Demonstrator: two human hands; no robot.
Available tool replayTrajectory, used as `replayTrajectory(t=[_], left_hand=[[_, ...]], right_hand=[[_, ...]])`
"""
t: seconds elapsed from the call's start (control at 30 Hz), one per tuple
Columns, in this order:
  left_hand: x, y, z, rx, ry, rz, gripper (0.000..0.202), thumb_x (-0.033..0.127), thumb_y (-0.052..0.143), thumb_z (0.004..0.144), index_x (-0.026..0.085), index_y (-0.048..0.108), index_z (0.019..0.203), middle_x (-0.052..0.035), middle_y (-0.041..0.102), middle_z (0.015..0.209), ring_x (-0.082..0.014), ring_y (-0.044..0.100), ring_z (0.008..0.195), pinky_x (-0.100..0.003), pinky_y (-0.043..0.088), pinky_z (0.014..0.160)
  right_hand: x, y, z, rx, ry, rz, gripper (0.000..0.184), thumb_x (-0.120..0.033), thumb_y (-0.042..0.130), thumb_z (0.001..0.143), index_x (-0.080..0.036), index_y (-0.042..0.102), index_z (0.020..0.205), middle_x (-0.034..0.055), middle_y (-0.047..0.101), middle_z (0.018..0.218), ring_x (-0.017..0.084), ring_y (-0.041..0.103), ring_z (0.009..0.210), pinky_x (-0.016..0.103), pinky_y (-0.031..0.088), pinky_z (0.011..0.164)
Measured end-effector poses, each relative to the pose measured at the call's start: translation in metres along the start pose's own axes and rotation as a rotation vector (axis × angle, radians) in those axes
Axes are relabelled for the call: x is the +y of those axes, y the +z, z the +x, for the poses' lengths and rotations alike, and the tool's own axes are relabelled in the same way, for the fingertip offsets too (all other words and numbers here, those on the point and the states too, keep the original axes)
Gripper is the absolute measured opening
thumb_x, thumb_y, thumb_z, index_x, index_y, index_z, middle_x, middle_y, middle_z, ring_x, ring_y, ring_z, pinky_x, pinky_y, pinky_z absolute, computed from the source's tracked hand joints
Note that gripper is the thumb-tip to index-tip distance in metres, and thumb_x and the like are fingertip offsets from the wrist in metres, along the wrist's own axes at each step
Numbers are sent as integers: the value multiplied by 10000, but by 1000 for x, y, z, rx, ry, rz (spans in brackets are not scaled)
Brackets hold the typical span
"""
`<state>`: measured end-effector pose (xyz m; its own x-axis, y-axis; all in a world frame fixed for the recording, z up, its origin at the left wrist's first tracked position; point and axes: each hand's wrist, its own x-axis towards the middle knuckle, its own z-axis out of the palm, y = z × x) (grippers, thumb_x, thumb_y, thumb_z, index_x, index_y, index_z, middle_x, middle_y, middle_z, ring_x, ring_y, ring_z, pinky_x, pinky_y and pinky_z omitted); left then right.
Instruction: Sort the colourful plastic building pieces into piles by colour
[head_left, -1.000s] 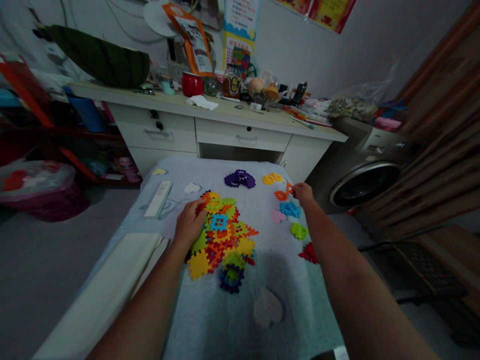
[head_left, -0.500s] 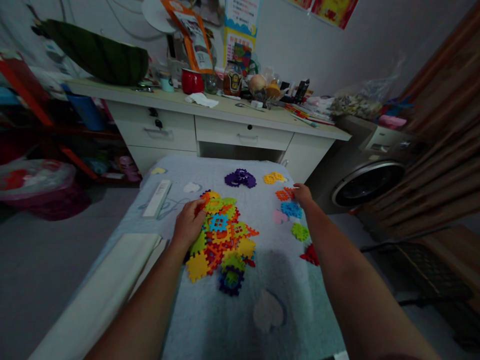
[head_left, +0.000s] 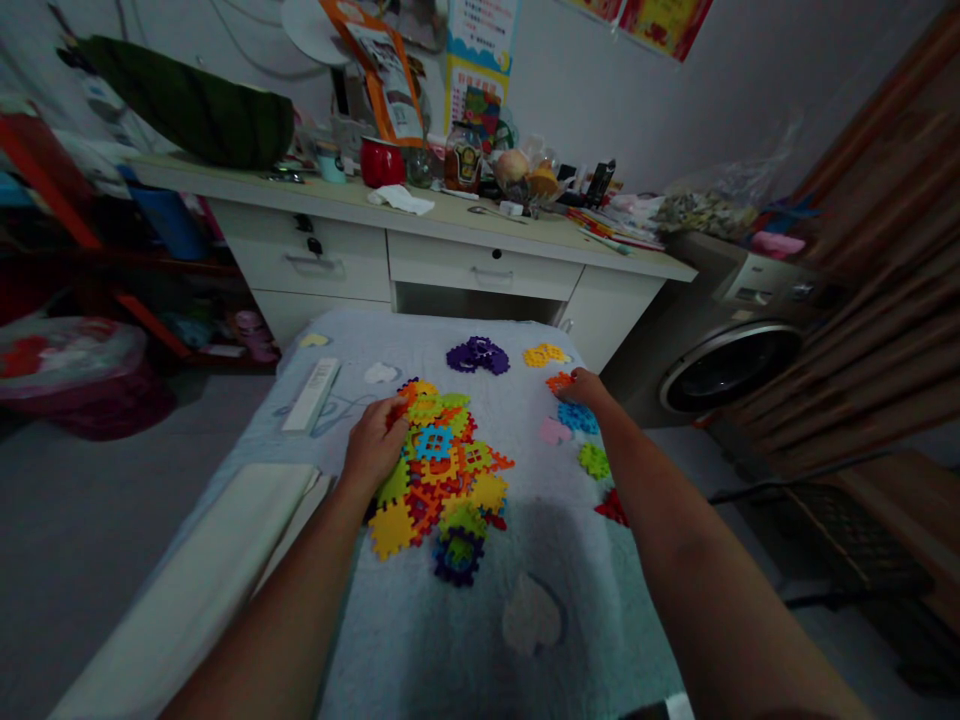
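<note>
A mixed pile of toothed plastic building pieces (head_left: pixel 439 470) in yellow, orange, green, blue and purple lies on the cloth-covered table. My left hand (head_left: pixel 377 440) rests against the pile's left side, thumb and fingers apart, its fingertips partly lost among the pieces. Farther right, my right hand (head_left: pixel 589 388) has its fingers bent down onto orange toothed pieces (head_left: pixel 559 383), partly covering them. Sorted by colour around it are yellow pieces (head_left: pixel 545 355), blue pieces (head_left: pixel 578 418), green pieces (head_left: pixel 594 460) and red pieces (head_left: pixel 613 508). Purple pieces (head_left: pixel 478 356) sit at the far middle.
A long white box (head_left: pixel 311 397) lies at the table's left, above a folded white panel (head_left: pixel 202 560). Beyond the table stands a white desk (head_left: pixel 315 250) with a watermelon piece (head_left: pixel 195 105) and jars. At right is a washing machine (head_left: pixel 727 330).
My right hand has moved slightly left, farther over the orange pieces. My left hand stays at the pile. The whole view has shifted a little.
</note>
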<state>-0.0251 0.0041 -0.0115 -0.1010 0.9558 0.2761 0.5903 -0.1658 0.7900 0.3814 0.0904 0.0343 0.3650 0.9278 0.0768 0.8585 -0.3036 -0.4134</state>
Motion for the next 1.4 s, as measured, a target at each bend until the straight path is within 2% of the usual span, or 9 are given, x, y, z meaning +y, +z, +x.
replayTrajectory(t=[0.13,0.3,0.43,0.57,0.7,0.93,1.07,1.2,1.4], left_hand=[[1,-1,0,-13,-12,1,392,339,474,812,198,623,1146,-91,621,1200,-248,585,1127,-401,433,1040],[-1,1,1,-9,-1,-7,389,344,475,819,189,627,1142,-97,620,1195,-254,581,1130,-408,431,1035],[-5,2,2,1,12,-21,384,340,484,822,193,631,1145,-96,619,1193,-250,582,1122,-402,433,1027],[-9,3,4,-7,19,-54,377,366,501,835,206,633,1149,-84,623,1184,-239,588,1102,-390,443,1010],[-7,0,4,-4,52,-58,376,390,490,853,189,642,1132,-92,623,1144,-241,581,1098,-401,431,1026],[11,-20,3,144,112,57,314,350,493,857,174,677,1041,-111,595,1125,-266,534,1170,-418,383,1079],[18,-32,-2,317,35,167,280,305,550,829,191,670,1055,-130,519,1292,-312,448,1286,-489,304,1124],[17,-42,-4,487,-129,219,387,291,611,786,198,607,1161,-154,293,1502,-382,227,1426,-572,186,1147],[4,-43,3,463,-404,168,637,235,635,739,162,432,1339,-227,17,1585,-434,-10,1481,-591,83,1165]], right_hand=[[-7,-6,-3,-108,-2,-240,403,-328,770,676,-116,676,1005,173,688,1037,278,656,993,299,489,766],[-8,-30,-16,-113,-6,-114,439,-356,724,778,-120,642,1139,142,685,1105,222,658,966,259,487,743],[-21,-42,-45,-45,-141,20,398,-307,705,804,-122,639,1151,151,666,1143,212,639,991,282,486,811],[-50,-34,-97,-210,-336,154,339,-257,683,815,-166,633,1137,89,676,1098,159,637,871,273,487,770],[-71,-17,-152,-410,-544,125,293,-213,695,782,-172,658,1071,63,683,1009,163,611,861,275,463,773],[-72,6,-186,-403,-546,-37,319,-120,610,770,-126,671,1082,105,630,1014,171,566,855,271,425,781],[-68,15,-187,-348,-526,41,295,-112,585,780,-132,678,1059,89,629,979,164,554,854,266,413,789],[-62,19,-187,-317,-514,162,300,-88,589,742,-155,680,1020,53,628,929,150,546,822,257,412,766],[-55,20,-189,-274,-467,297,253,-124,583,715,-174,686,941,25,611,860,144,532,754,256,407,706]])
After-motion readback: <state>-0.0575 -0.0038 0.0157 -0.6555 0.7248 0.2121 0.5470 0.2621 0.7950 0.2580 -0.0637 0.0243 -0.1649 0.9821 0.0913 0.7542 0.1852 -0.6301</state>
